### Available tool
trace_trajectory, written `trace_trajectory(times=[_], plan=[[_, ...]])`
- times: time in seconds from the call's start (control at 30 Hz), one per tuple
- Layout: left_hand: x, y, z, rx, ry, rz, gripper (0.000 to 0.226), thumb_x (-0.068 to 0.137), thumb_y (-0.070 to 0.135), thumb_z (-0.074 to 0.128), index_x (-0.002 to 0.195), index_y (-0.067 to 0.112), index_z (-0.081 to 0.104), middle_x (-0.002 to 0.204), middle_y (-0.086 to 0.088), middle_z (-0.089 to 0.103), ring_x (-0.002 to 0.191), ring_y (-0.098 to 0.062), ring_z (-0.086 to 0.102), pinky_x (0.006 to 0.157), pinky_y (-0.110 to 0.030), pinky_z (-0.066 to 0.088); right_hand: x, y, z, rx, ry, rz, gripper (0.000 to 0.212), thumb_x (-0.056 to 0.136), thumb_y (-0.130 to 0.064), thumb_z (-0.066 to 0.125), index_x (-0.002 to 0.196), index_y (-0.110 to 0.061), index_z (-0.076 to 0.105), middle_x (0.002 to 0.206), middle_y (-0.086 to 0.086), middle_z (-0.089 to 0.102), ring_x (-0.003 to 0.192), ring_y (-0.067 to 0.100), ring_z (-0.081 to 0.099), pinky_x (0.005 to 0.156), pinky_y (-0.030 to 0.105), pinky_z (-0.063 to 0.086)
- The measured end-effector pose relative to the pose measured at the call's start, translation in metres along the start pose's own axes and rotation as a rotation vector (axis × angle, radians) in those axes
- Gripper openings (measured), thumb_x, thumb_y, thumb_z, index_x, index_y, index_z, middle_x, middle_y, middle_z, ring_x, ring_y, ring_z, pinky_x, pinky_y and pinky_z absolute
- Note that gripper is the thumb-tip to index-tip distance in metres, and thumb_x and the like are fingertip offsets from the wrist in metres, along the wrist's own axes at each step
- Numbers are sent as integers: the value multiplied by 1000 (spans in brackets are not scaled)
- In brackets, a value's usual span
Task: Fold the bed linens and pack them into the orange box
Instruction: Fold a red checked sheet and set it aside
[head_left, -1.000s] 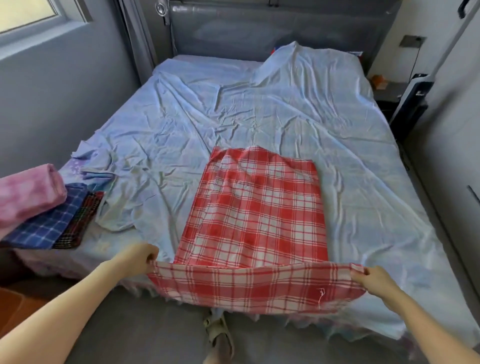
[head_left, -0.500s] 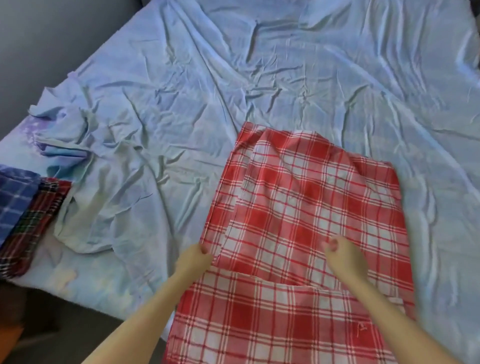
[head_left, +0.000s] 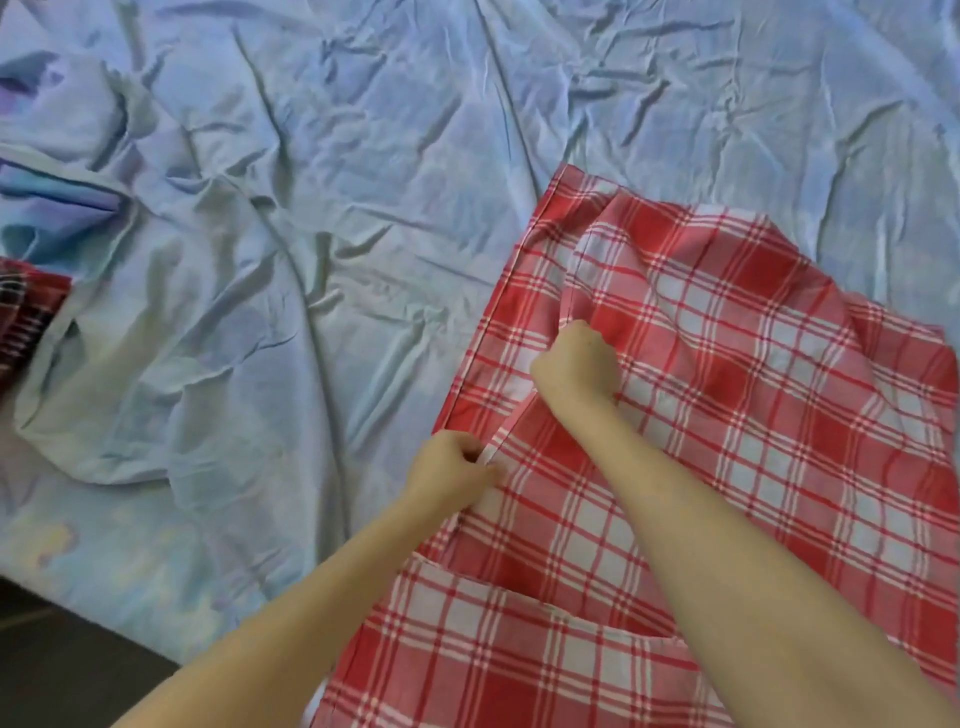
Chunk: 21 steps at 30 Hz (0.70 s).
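A crumpled light-blue sheet (head_left: 363, 234) is seen spread over a bed (head_left: 130, 561), filling the upper and left parts of the frame and creased throughout. A bunched fold with purple and deeper blue tones is gathered at the upper left edge.

A red-and-white checked cloth (head_left: 753, 415) is laid flat on the sheet and takes up the lower right of the frame. It is doubled over on itself: an upper layer lies on a lower one, whose left border is left showing as a narrow strip. A further folded band is turned up across the bottom, near the frame's lower edge.

Two bare forearms are stretched in from the bottom of the frame. The right forearm (head_left: 727, 545) is laid across the checked cloth, and the left forearm (head_left: 311, 597) is extended over the sheet beside it.

A strip of dark floor (head_left: 62, 654) is visible at the lower left corner, below the edge of the bed.

The left hand (head_left: 454, 465) is pictured at the cloth's left side, with the pale hem of the upper layer pinched between thumb and fingers. The right hand (head_left: 576, 364) is placed just above and to the right of it, its fingers curled down and closed on the same hem.

A dark plaid cloth (head_left: 26, 312) is partly visible at the far left edge, resting on the sheet.
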<state>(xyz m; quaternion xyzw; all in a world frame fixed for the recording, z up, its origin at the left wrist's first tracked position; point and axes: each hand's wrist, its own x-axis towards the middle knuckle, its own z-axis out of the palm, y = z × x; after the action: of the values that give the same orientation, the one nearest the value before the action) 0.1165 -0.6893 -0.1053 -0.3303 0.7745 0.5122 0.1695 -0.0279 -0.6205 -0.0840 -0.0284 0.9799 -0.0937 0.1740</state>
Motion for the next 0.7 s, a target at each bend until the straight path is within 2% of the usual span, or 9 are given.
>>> trace_trajectory(times=[0.07, 0.13, 0.2, 0.27, 0.33, 0.4, 0.47, 0.6, 0.7], plan=[[-4, 4, -15, 7, 5, 58, 34, 82, 18, 68, 59, 7, 45, 53, -1, 34, 49, -13, 32, 51, -27, 25, 3, -6, -15, 194, 140, 6, 25, 87, -7, 49, 109, 2, 56, 110, 19, 64, 104, 35, 60, 75, 33, 42], [-6, 1, -29, 14, 33, 83, 36, 82, 18, 67, 57, 8, 42, 53, -3, 35, 49, -16, 35, 53, -28, 29, 2, -20, -15, 342, 208, -55, 22, 87, -7, 49, 106, 0, 58, 106, 20, 66, 101, 34, 60, 78, 35, 38], [-3, -8, -39, 38, 37, 24, 38, 82, 16, 66, 56, 10, 40, 52, -2, 36, 50, -19, 38, 55, -30, 38, -1, -37, 0, 389, 84, -145, 23, 88, -5, 47, 109, 0, 55, 106, 22, 65, 102, 36, 59, 81, 37, 37], [9, -16, -43, 60, 4, -61, 26, 83, 15, 66, 62, 4, 54, 55, -3, 50, 53, -21, 50, 62, -36, 51, 5, -42, 22, 325, -140, -183, 25, 92, -11, 47, 115, -1, 50, 113, 23, 62, 107, 37, 57, 81, 37, 40], [21, -13, -41, 67, -29, -106, 12, 84, 15, 64, 74, 9, 64, 62, -1, 61, 60, -20, 59, 69, -35, 56, 15, -36, 26, 251, -203, -205, 27, 92, -20, 50, 114, -5, 52, 113, 19, 63, 107, 36, 57, 83, 38, 44], [40, 4, -35, -42, -43, -142, 9, 84, 18, 64, 78, 11, 67, 59, 1, 61, 55, -16, 55, 62, -30, 50, 32, -22, 11, 231, -76, -242, 21, 91, -24, 51, 104, -9, 58, 103, 15, 67, 99, 35, 60, 80, 39, 46], [64, 30, -29, -111, -26, -140, 18, 81, 23, 66, 67, 12, 63, 44, 7, 50, 45, -9, 45, 51, -25, 38, 56, -4, -12, 167, 80, -270, 19, 91, -21, 48, 101, -10, 60, 99, 14, 68, 96, 35, 62, 78, 39, 45], [119, 85, -19, -182, 7, -126, 22, 75, 25, 70, 61, 14, 56, 44, 5, 43, 46, -13, 42, 46, -22, 30, 124, 43, -59, 28, 320, -294, 35, 84, -18, 60, 117, -7, 58, 111, 17, 64, 106, 36, 56, 90, 40, 40], [159, 125, -14, -366, -14, -142, 23, 67, 21, 74, 56, 11, 56, 44, -2, 46, 41, -17, 43, 45, -22, 37, 177, 72, -86, -206, 201, -200, 60, 76, -35, 69, 128, -12, 50, 123, 15, 58, 116, 34, 51, 96, 41, 37]])
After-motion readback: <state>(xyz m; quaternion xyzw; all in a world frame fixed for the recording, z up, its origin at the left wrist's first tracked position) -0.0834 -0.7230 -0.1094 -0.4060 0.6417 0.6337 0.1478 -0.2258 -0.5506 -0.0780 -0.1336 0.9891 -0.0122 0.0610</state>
